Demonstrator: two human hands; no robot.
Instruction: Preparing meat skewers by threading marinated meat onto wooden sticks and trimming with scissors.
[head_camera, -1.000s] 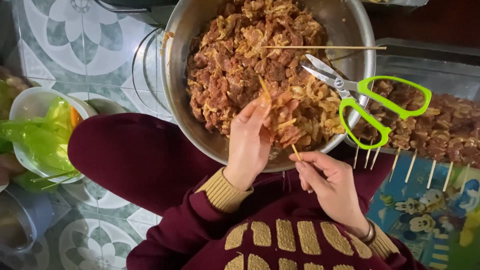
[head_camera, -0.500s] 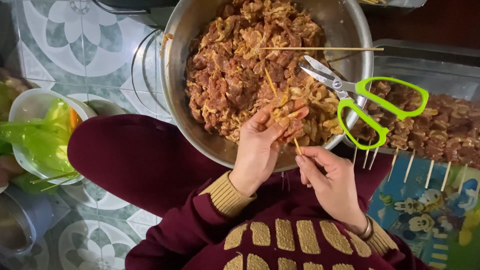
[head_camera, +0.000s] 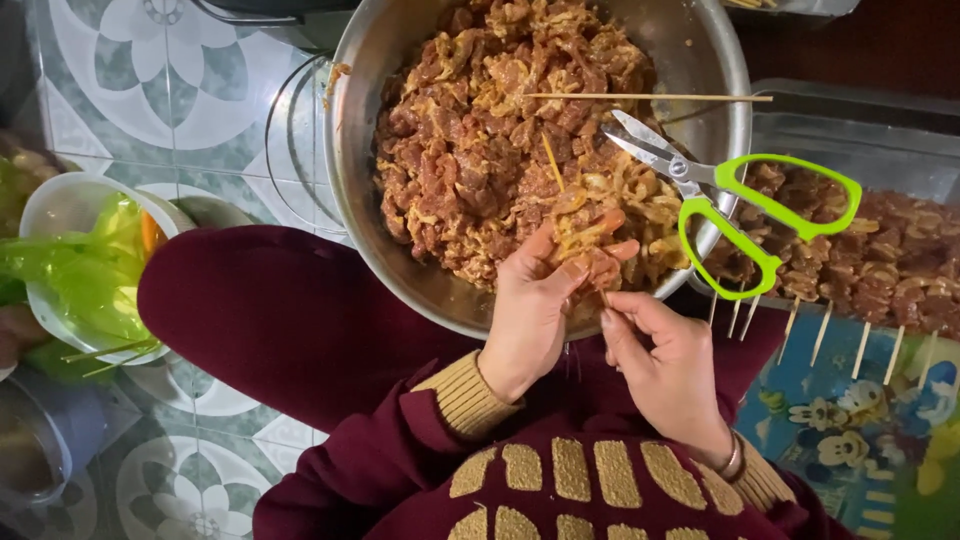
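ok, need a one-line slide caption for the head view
Left hand presses marinated meat onto a wooden skewer gripped by the right hand over a steel bowl, green-handled scissors on its rim.

the floor (head_camera: 130, 90) is laid with pale grey-green tiles, each patterned with white flower and leaf shapes. a dark brown strip, maybe wood, is seen at the top right (head_camera: 850, 45), and a bright blue cartoon-printed mat (head_camera: 830, 420) is spread at the lower right. everything is lit pretty dimly, with the corners left in shadow.
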